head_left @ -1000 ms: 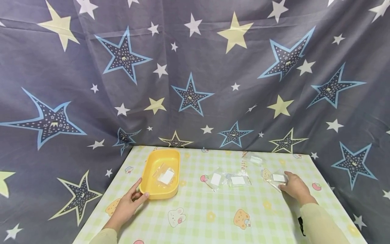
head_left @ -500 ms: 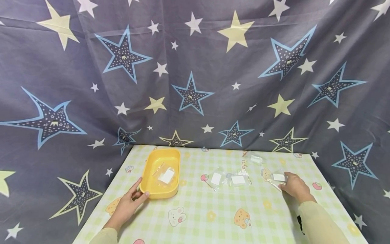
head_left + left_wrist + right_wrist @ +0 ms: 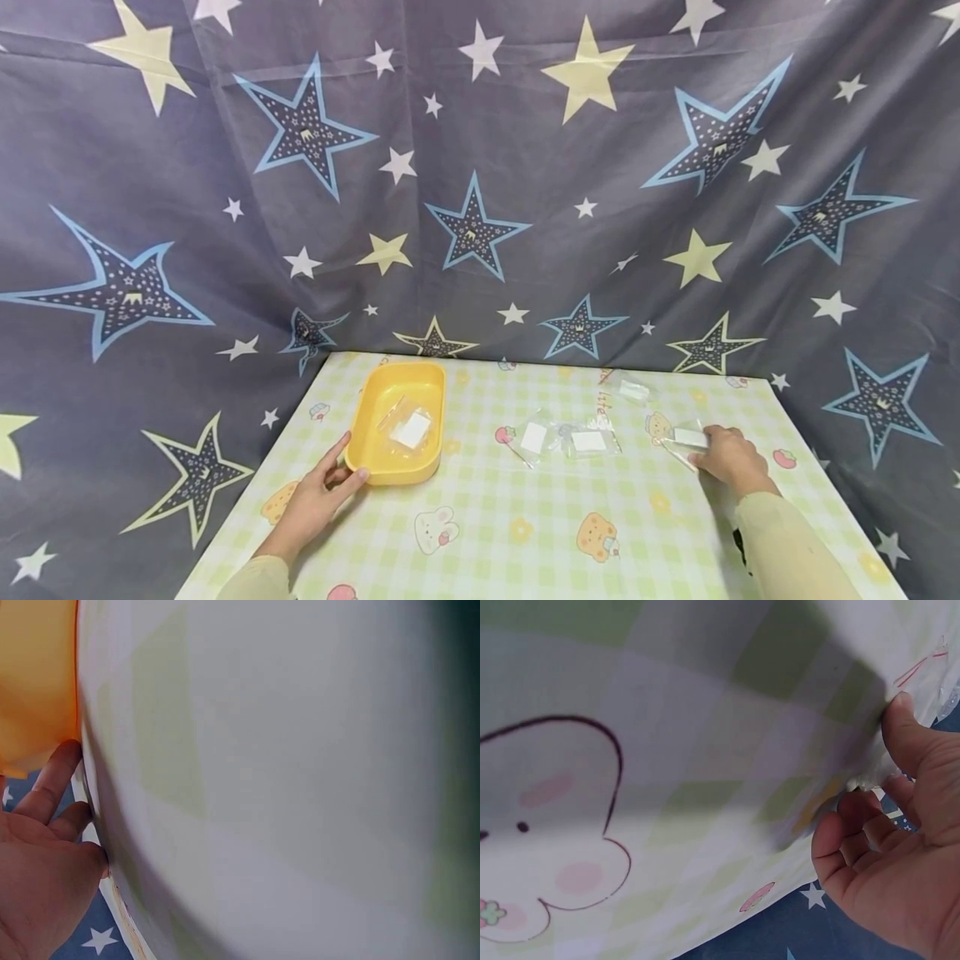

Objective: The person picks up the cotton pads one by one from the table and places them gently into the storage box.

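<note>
Plastic packet (image 3: 687, 437), pinched in my right hand (image 3: 735, 460), lies well right of the tray (image 3: 401, 477) my half-spread left hand (image 3: 315, 504) touches.

Star-print drapes (image 3: 510, 150) around a checked cartoon tablecloth (image 3: 513, 487) suggest a curtained-off tabletop corner.
</note>
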A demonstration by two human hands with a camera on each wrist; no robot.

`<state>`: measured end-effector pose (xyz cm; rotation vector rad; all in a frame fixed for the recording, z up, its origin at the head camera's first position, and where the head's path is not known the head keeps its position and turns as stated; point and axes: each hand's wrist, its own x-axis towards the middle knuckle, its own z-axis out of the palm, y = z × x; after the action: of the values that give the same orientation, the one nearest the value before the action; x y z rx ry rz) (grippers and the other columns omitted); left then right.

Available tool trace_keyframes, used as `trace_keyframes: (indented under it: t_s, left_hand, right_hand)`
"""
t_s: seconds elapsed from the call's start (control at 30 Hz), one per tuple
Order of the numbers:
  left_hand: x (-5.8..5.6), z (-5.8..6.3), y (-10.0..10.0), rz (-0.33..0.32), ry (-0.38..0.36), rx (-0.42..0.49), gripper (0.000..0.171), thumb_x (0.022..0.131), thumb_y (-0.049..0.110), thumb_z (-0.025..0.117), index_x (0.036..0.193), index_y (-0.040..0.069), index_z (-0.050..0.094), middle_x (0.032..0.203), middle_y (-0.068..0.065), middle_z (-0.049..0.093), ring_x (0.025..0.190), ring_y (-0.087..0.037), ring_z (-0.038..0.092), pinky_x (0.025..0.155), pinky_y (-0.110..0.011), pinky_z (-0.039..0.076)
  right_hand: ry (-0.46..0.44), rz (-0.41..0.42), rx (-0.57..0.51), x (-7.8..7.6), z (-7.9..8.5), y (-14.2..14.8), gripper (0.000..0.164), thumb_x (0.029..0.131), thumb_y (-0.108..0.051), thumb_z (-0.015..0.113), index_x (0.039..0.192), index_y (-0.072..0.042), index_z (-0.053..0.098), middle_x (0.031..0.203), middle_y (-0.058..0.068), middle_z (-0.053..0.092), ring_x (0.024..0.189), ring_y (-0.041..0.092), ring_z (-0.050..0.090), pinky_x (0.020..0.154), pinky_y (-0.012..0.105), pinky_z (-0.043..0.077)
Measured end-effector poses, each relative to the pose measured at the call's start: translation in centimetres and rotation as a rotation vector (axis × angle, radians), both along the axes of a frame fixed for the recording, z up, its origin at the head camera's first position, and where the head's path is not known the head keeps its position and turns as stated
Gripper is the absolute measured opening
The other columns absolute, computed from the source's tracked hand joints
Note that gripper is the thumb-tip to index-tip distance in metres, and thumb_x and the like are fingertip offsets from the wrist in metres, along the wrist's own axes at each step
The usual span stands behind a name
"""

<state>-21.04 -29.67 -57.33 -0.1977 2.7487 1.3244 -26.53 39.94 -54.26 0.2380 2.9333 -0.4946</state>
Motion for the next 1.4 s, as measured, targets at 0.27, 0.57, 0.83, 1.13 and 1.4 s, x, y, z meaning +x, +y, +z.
trace_keyframes:
  t_s: [0.27,0.57,0.83,1.13,1.4]
  left_hand:
    - [-0.1,-0.02,-0.07,-0.006,0.003,-0.026,0.096,0.093,0.073,0.068,0.171,0.045,0.019,0.134,-0.006,0.075,0.134,-0.03,0.061,0.112,-0.06,0.045]
    - [-0.27,-0.08,-0.17,-0.009,0.002,-0.033,0.096,0.093,0.074,0.068,0.171,0.045,0.02,0.128,-0.002,0.078,0.133,-0.028,0.062,0.114,-0.062,0.043]
    - [-0.24,-0.14,-0.18,-0.011,0.006,-0.021,0.097,0.092,0.074,0.069,0.171,0.045,0.02,0.129,-0.005,0.077,0.135,-0.032,0.062,0.117,-0.067,0.039]
    - [-0.3,-0.24,-0.25,-0.012,0.002,-0.017,0.096,0.093,0.074,0.068,0.171,0.045,0.019,0.13,-0.004,0.077,0.135,-0.031,0.061,0.115,-0.065,0.041]
    - [-0.34,-0.04,-0.19,-0.011,-0.002,-0.015,0.096,0.093,0.072,0.069,0.171,0.045,0.02,0.129,-0.004,0.077,0.114,-0.023,0.066,0.099,-0.045,0.052]
  right_hand:
    - [-0.013,-0.031,0.014,0.22,0.38,-0.6,0.075,0.098,-0.04,0.076,0.148,0.009,0.049,0.135,0.045,0.049,0.119,0.067,0.054,0.09,0.071,0.051]
    - [-0.038,-0.049,0.025,0.28,0.08,-0.93,0.074,0.099,-0.041,0.075,0.146,0.01,0.051,0.131,0.045,0.053,0.115,0.064,0.057,0.087,0.069,0.053]
    - [-0.058,-0.056,0.029,0.0,-0.01,-0.8,0.075,0.099,-0.043,0.076,0.146,0.01,0.051,0.131,0.044,0.054,0.115,0.063,0.057,0.087,0.067,0.053]
    - [-0.042,-0.056,0.028,-0.21,0.24,-0.71,0.075,0.098,-0.042,0.077,0.145,0.01,0.051,0.131,0.044,0.053,0.115,0.064,0.057,0.088,0.068,0.052]
    - [-0.05,-0.066,0.029,-0.25,-0.17,-0.69,0.074,0.098,-0.041,0.077,0.144,0.01,0.052,0.13,0.044,0.055,0.115,0.063,0.058,0.087,0.067,0.053]
